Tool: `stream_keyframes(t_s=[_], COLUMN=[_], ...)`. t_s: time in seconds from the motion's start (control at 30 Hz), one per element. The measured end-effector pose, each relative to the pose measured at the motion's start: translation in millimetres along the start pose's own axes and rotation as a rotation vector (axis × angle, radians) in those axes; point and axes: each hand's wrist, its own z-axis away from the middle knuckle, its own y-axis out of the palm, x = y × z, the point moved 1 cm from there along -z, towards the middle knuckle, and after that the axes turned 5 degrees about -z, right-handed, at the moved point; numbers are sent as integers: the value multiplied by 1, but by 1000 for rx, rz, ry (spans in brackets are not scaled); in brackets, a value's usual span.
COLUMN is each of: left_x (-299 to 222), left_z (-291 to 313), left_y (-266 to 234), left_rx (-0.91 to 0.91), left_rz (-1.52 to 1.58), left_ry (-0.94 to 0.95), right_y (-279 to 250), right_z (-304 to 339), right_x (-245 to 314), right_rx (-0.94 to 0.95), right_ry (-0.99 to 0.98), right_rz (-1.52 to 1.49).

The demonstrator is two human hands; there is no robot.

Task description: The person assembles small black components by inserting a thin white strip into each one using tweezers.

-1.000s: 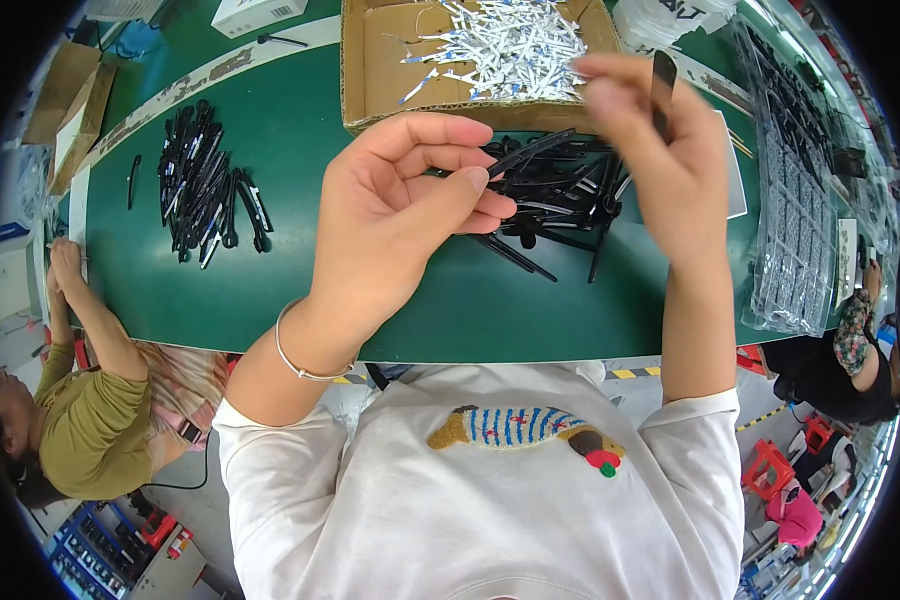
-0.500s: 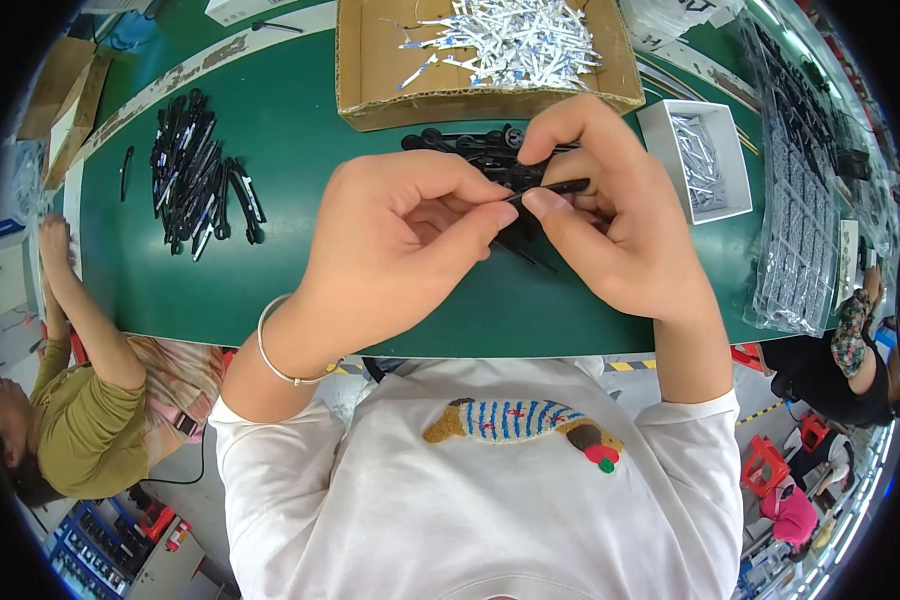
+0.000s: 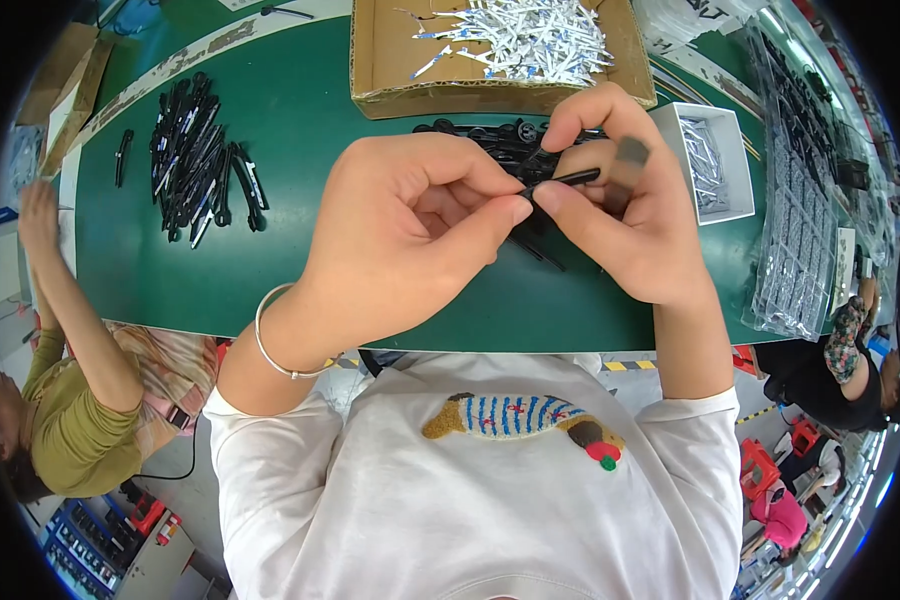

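Observation:
In front of my chest, my left hand [image 3: 400, 220] and my right hand [image 3: 635, 225] meet fingertip to fingertip. Between them sits a slim black stick-shaped part [image 3: 577, 177], whose dark end sticks out past my right thumb. My left thumb and index finger pinch its other end, mostly hidden by the fingertips. A blurred dark piece [image 3: 626, 165] shows against my right fingers; I cannot tell whether it is held or falling. Just beyond my hands lies a heap of black parts [image 3: 480, 140] with round ends, partly covered by them.
A cardboard box [image 3: 450, 100] of white strips stands at the back. Right of it is a white box [image 3: 725, 210] of small pale sticks, then clear plastic trays [image 3: 795, 240]. Another pile of black parts [image 3: 195, 160] lies left on the green table [image 3: 230, 290]. Other people sit both sides.
A blurred dark piece now appears by my right fingers. The black stick's free end tilts up slightly more. The view has shifted a little; both hands stay together.

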Motion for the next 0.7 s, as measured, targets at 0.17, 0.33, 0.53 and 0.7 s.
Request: stream_keyframes(t_s=[0.17, 0.33, 0.53, 0.7], left_x=[-1, -4, -3, -4], left_z=[0, -1, 0, 0], left_y=[0, 1, 3, 1], left_rx=[16, 44, 17, 30], left_rz=[11, 79, 107, 124], left_ry=[-26, -73, -28, -54], right_y=[-6, -13, -7, -11], right_z=[-1, 0, 0, 3], right_x=[-3, -6, -5, -4], right_rx=[93, 61, 60, 113], right_ry=[-2, -48, -42, -40], right_rz=[-95, -228, -109, -253])
